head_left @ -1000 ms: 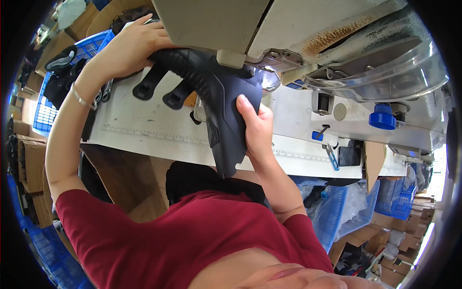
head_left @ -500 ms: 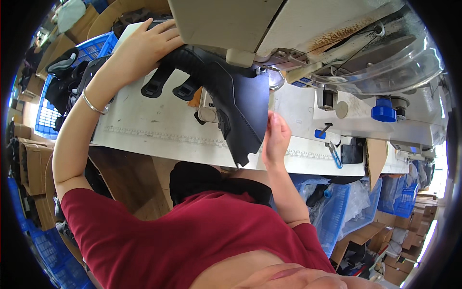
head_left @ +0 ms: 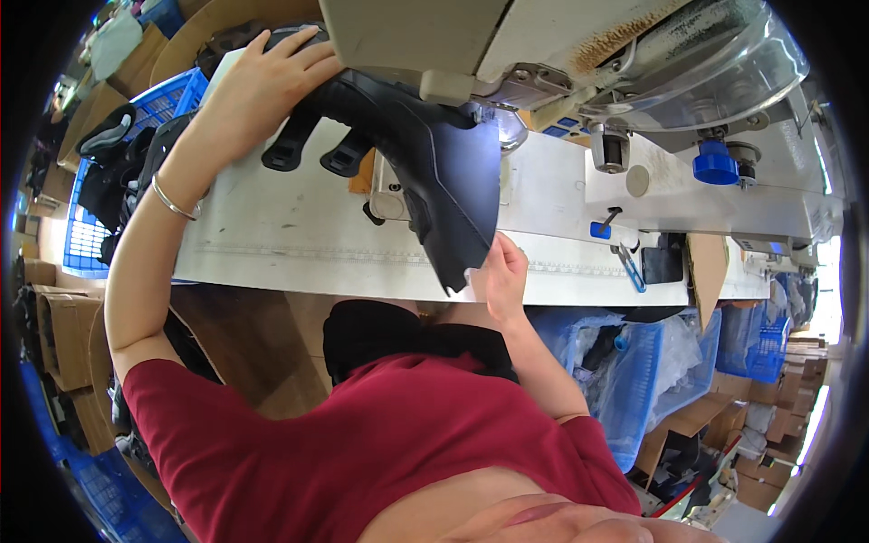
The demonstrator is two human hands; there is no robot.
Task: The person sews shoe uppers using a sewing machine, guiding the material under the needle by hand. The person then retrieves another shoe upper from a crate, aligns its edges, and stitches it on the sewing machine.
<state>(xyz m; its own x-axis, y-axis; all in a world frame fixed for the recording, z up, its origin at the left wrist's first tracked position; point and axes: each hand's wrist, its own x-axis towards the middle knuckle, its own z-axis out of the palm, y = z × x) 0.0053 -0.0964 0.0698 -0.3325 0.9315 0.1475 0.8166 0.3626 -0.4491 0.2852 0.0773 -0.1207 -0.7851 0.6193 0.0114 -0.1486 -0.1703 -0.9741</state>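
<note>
A black boot upper (head_left: 420, 154) with two buckled straps (head_left: 347, 156) lies under the head of a sewing machine (head_left: 425, 41), its pointed lower end towards me. My left hand (head_left: 272, 86) rests on its far left part, fingers stretched and spread; the thumb is hidden. At the right lower edge, my right hand (head_left: 503, 279) pinches the upper between thumb and fingers. A lit patch falls on the material beside the needle area, where the needle itself is hidden by the machine.
Blue-handled snips (head_left: 628, 268) and a dark flat item (head_left: 663, 261) lie on the white table (head_left: 299, 262) at right. Blue crates (head_left: 625, 389) with plastic bags stand below it. A blue crate (head_left: 86, 226) of black pieces stands at left, near cardboard boxes (head_left: 68, 335).
My right hand has slid down along the edge of the boot upper, towards its pointed end. My left hand stays on the far left part. The view has shifted slightly.
</note>
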